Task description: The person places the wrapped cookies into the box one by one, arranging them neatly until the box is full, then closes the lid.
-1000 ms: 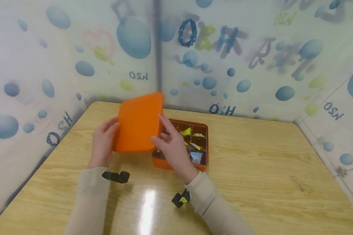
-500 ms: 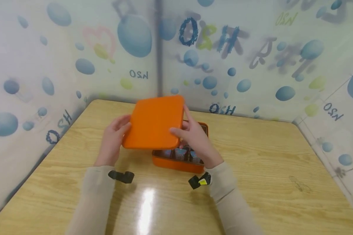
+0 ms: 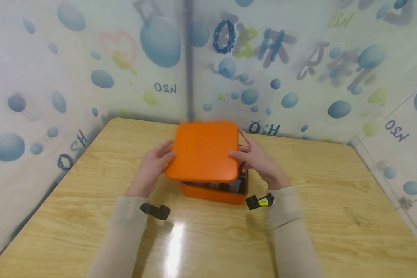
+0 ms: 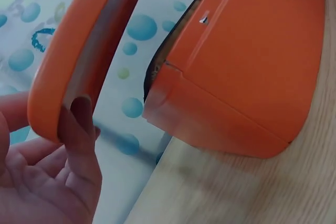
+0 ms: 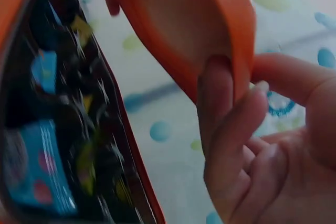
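An orange square lid (image 3: 203,152) is held by its two sides over an orange box (image 3: 213,193) in the head view. My left hand (image 3: 152,166) grips its left edge; in the left wrist view the fingers reach under the rim of the lid (image 4: 73,51). My right hand (image 3: 262,160) pinches the right edge, with fingertips inside the rim in the right wrist view. A gap shows between lid and box (image 4: 247,66). Dark compartments inside the box hold blue packets (image 5: 39,166) and yellow wrapped pieces (image 5: 86,166). The lid hides most of them in the head view.
The box stands on a light wooden table (image 3: 316,216). Behind the table rises a white wall sheet (image 3: 292,50) printed with blue drops and letters. A black strap camera sits at each wrist.
Both hands have carried the lid rightward, from left of the box to over it. The lid has turned flatter and now covers most of the box's opening. The box stays in place.
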{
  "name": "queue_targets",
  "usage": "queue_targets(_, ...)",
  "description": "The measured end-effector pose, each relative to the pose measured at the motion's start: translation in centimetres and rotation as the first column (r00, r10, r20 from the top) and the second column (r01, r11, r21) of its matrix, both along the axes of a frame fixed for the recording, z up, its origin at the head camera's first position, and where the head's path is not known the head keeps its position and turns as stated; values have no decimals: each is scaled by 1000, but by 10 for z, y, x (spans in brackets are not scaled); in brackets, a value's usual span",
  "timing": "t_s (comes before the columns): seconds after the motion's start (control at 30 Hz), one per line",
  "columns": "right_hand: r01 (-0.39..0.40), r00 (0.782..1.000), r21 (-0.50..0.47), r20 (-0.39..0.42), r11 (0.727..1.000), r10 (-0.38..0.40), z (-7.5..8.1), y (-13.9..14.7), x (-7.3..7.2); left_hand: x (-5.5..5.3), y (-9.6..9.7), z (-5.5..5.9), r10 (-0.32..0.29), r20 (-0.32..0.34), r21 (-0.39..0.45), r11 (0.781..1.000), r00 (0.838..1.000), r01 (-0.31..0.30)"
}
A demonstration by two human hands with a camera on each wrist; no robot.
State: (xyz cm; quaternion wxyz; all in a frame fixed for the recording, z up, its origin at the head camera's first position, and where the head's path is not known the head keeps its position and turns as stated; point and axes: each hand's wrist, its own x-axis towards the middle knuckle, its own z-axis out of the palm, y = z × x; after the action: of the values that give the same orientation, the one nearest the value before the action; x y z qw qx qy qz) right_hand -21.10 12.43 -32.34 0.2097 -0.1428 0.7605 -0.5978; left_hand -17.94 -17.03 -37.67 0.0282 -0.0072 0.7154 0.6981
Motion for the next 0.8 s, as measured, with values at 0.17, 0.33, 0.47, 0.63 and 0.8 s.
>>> queue_targets(0.17, 25, 1000, 69, 10, 997, -25, -15, 19, -12, -1, 6, -2, -58, 19, -88, 994, 998, 60)
queue_targets(0.33, 22, 998, 107, 60, 994, -29, -22, 30, -18, -1, 13, -3, -84, 76, -122, 988, 994, 93)
queue_targets(0.47, 18, 996, 123, 82, 992, -28, -27, 36, -21, 0, 19, -4, -95, 95, -115, 988, 991, 105)
queue_targets(0.63, 16, 993, 141, 110, 990, -31, -33, 42, -24, 1, 22, -1, -99, 97, -105, 988, 990, 109)
queue_targets(0.8, 10, 989, 129, 144, 992, -28, -35, 45, -24, 9, 25, 14, -85, 102, -116, 988, 991, 97)
